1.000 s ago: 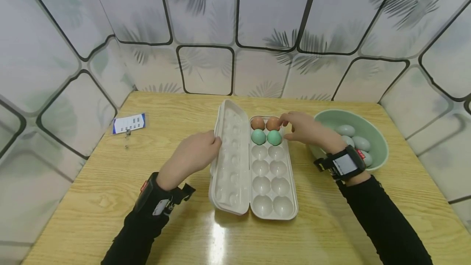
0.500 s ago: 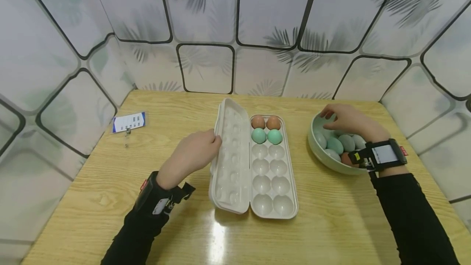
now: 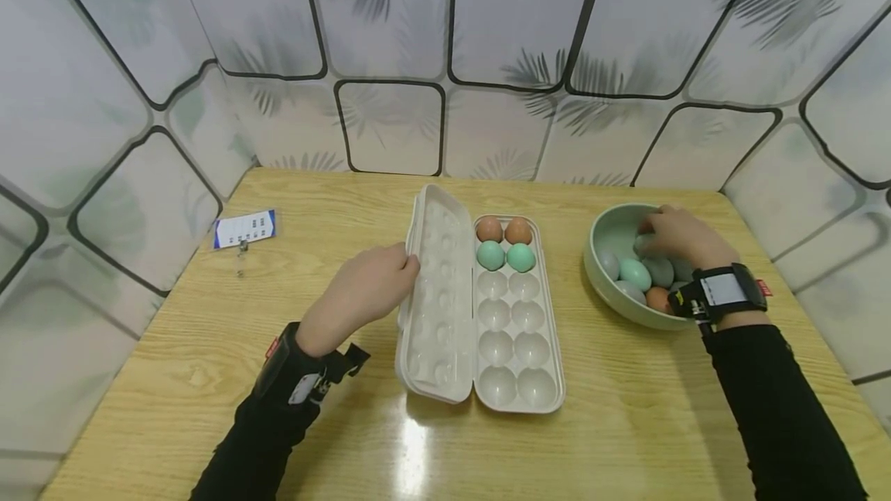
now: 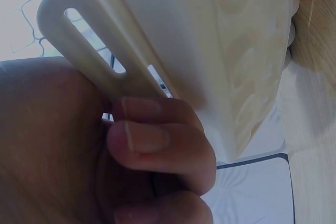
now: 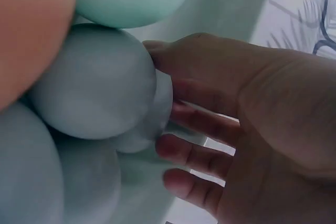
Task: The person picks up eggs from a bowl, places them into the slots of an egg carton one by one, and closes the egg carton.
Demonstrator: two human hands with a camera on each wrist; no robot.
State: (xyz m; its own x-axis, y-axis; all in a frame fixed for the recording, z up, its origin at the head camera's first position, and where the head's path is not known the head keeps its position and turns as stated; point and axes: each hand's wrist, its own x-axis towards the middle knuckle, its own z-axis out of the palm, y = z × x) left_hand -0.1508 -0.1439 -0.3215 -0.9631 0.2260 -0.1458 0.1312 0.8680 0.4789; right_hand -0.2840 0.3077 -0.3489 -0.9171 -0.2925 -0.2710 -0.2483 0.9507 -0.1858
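A pale egg carton lies open on the table, its lid (image 3: 442,315) tilted up on the left. My left hand (image 3: 372,284) holds the lid's outer edge; in the left wrist view its curled fingers (image 4: 157,140) lie on the slotted flap (image 4: 94,40). Two brown eggs (image 3: 518,230) fill the carton's far row, and two green eggs (image 3: 520,257) the row nearer. My right hand (image 3: 678,236) is inside the green bowl (image 3: 599,284), thumb and fingers about a grey egg (image 5: 164,111). Its index and middle fingertips are hidden behind that egg.
Several grey eggs (image 3: 629,291), a green egg (image 3: 635,274) and a brown egg (image 3: 657,299) lie in the bowl. A white-and-blue card (image 3: 244,230) with a clip is at the table's left. Patterned walls border the back and sides.
My right hand has left the carton's far brown egg, moved right over the bowl, then lowered among its eggs. The left hand has kept its place on the lid.
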